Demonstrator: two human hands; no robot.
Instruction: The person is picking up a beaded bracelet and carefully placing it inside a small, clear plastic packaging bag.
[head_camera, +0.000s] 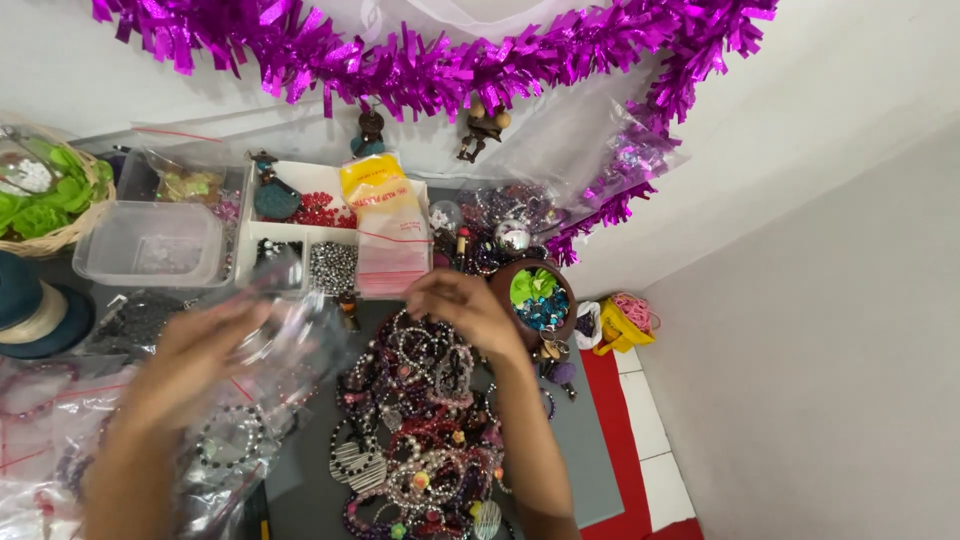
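Head view shows the left hand (195, 355), blurred, gripping a clear plastic bag (290, 320) with its fingers curled closed around the film. The right hand (462, 305) hovers loosely curled over a heap of beaded bracelets (425, 430) on the grey mat; whether it pinches one I cannot tell. Just beyond sit a white compartment box (300, 235) of beads, an empty clear tub (150, 243) and a brown bowl (540, 295). Purple tinsel (420, 60) hangs above.
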